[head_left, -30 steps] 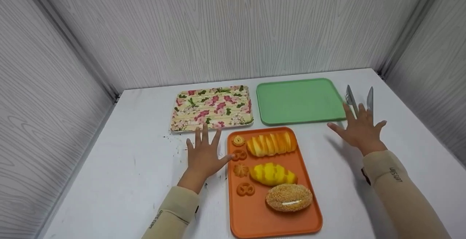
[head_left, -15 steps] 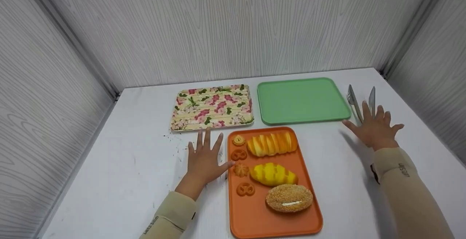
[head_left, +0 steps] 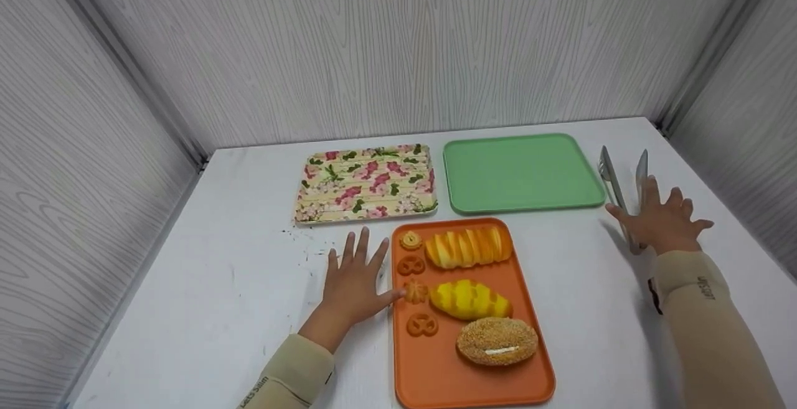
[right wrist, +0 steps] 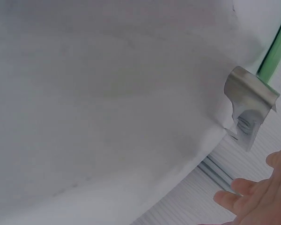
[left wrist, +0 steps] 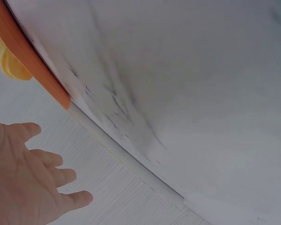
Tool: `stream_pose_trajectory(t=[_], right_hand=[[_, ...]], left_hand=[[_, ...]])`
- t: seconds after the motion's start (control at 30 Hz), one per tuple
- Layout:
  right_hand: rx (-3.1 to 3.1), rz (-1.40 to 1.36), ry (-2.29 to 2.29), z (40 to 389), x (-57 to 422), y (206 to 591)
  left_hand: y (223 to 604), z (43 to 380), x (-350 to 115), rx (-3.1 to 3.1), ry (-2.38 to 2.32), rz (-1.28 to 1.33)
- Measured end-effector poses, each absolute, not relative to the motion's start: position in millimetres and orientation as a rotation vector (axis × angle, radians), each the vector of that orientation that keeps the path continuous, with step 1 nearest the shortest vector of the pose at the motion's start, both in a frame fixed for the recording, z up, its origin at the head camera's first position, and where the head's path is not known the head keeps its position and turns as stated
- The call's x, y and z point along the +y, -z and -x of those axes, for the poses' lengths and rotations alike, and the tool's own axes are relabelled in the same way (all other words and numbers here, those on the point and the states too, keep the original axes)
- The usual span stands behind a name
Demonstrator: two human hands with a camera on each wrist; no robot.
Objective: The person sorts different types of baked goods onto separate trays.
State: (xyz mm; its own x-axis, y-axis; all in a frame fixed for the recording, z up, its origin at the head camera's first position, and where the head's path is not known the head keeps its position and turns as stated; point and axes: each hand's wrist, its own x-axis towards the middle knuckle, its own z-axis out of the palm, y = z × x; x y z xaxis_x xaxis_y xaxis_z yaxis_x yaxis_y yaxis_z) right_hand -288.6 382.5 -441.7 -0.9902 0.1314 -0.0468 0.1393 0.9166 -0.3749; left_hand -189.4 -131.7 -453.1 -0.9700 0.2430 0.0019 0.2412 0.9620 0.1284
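My right hand (head_left: 667, 222), fingers spread, hovers over a pair of metal tongs (head_left: 613, 180) at the right of the table. It covers part of one tong arm; the tongs' joined end pokes out beside the thumb. In the right wrist view, the bent end of the tongs (right wrist: 249, 93) shows just past the fingers (right wrist: 232, 201). Spread as well, my left hand (head_left: 350, 287) hangs beside the orange tray (head_left: 461, 389), its thumb overlapping the tray's left rim in the head view. Nothing is held in either hand.
On the orange tray lie a ridged bread (head_left: 468, 248), a yellow bread (head_left: 470, 300), a sesame bun (head_left: 497, 337) and several small cookies, including a pretzel shape (head_left: 423, 324). Behind stand a floral tray (head_left: 367, 182) and a green tray (head_left: 523, 172), before a wood-grain wall (head_left: 398, 48).
My right hand has moved right, away from the green tray and over the tongs, uncovering their joined end. My left hand has drifted slightly toward me, off the floral tray's edge.
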Motion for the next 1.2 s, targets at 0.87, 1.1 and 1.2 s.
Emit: stream_pose_trajectory(t=[0.87,1.1,1.2], right_hand=[[2.891,-0.228,0.838,300.2,393.3,444.7],[2.857,-0.2,0.918,304.6,393.7,446.1],[2.852,-0.179,0.911,305.2,393.4,444.7]], left_hand=[[452.4,181.5,-130.5,2.912,-0.246,-0.469],[453.8,181.1,-130.7,2.905,-0.232,-0.517],[454.5,181.4,-131.5,2.91,-0.22,-0.546]])
